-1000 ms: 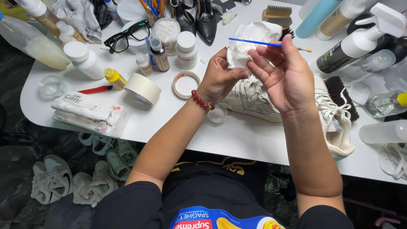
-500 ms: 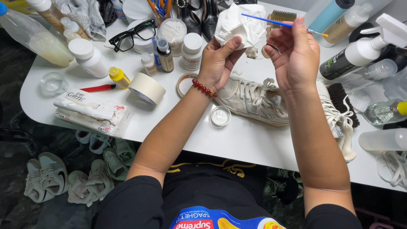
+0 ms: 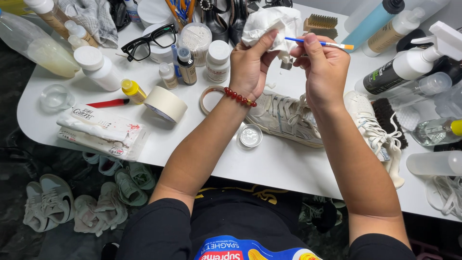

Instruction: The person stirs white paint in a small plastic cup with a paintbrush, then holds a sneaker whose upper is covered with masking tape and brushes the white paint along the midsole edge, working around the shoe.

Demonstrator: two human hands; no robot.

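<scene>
My left hand (image 3: pixel 250 65) is clamped around a crumpled white tissue (image 3: pixel 272 24), thumb pressed up into it. Just beside it, my right hand (image 3: pixel 325 67) pinches a thin blue-handled paintbrush (image 3: pixel 317 43), its handle running across the fingertips and its bristle end buried in the tissue. Below both hands a pale sneaker (image 3: pixel 288 118) lies on the white table (image 3: pixel 192 154), and a small round dish (image 3: pixel 250 136) sits under my left wrist.

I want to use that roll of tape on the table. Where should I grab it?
Come from above and pinch the masking tape roll across its rim, one finger in the centre hole. It lies tilted with its hole facing up and toward the left, and the yellow-capped bottle crowds its left side, so the top is freest.
</scene>
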